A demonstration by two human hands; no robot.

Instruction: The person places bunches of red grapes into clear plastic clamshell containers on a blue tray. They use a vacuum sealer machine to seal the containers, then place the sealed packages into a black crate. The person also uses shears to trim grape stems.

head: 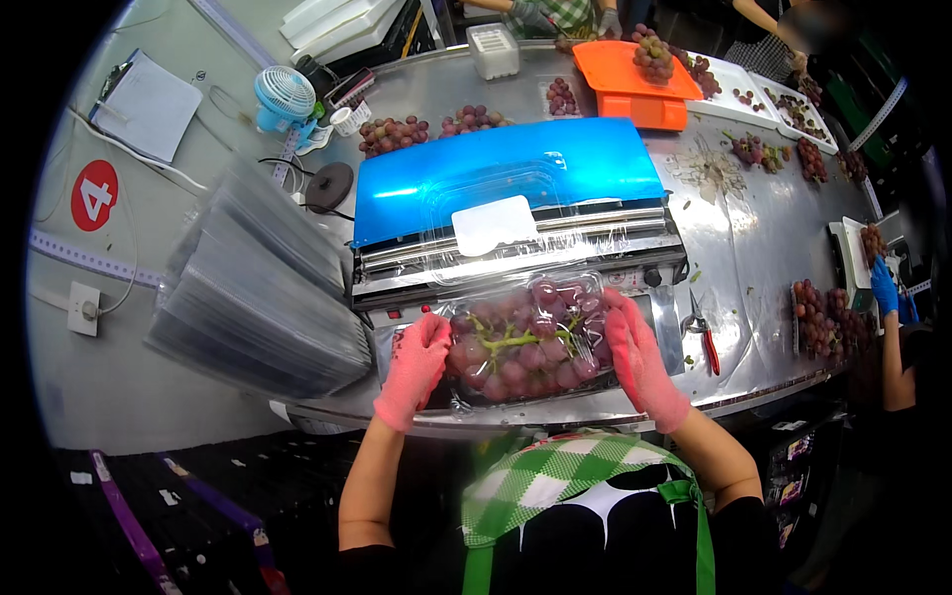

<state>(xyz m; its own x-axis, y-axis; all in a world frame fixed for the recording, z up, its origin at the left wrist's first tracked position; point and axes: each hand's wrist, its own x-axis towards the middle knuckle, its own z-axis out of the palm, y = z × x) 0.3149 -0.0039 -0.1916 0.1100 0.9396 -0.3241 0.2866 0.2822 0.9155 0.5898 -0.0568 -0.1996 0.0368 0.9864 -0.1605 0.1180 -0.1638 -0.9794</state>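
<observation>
Before me is a clear plastic clamshell (pixel 465 401) filled with a bunch of red grapes (pixel 532 353) on a green stem. Its transparent lid, bearing a white label (pixel 494 225), appears to stand open against the wrapping machine behind. My left hand (pixel 416 364), in a pink glove, grips the container's left edge with bent fingers. On the opposite side, my gloved right hand (pixel 643 361) holds the right edge, fingers nearly straight along it. The wrapping machine (pixel 639 253) has metal rollers and a blue cover (pixel 513 163).
Nested clear clamshells (pixel 260 297) stand at left. Red-handled pruning shears (pixel 701 335) lie right of the machine. Behind it are an orange scale (pixel 643 111) bearing grapes, loose bunches (pixel 394 135) and a small fan (pixel 285 95). A co-worker's blue-gloved hand (pixel 883 286) is at right.
</observation>
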